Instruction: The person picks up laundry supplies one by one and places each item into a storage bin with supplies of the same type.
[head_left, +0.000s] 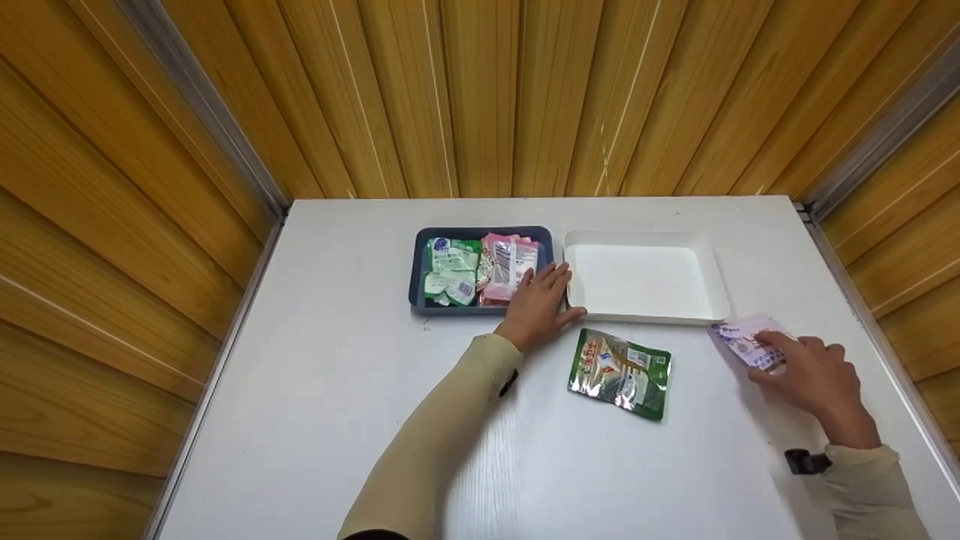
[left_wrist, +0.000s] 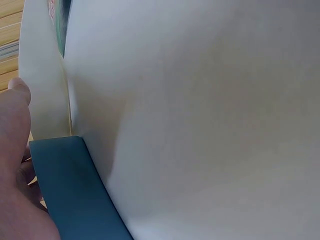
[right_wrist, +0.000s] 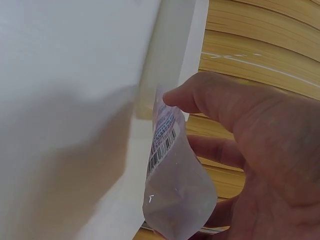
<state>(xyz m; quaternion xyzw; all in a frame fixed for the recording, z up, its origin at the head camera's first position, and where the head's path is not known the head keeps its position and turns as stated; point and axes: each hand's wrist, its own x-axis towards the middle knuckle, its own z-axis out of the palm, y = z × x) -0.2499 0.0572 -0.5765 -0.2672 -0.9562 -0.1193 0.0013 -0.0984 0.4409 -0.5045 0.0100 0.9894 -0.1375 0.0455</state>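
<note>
My right hand [head_left: 816,376] pinches a light purple and white packet [head_left: 739,337] near the front right corner of the white tray [head_left: 645,318]. In the right wrist view the thumb lies on one face of the packet [right_wrist: 177,192], and a barcode shows on its side. My left hand [head_left: 534,309] rests where the dark blue tray [head_left: 414,274] and the white tray meet, fingers fairly straight and thumb spread. The left wrist view shows this hand [left_wrist: 17,165] beside the blue tray's wall [left_wrist: 77,185]. A green foil packet [head_left: 621,375] lies flat in front of the white tray.
Inside the blue tray, green and white packets [head_left: 450,274] lie on the left and pink packets [head_left: 510,266] on the right. Both trays stand side by side on a white table [head_left: 337,360]. Wood-patterned walls [head_left: 480,97] enclose the table's back and sides.
</note>
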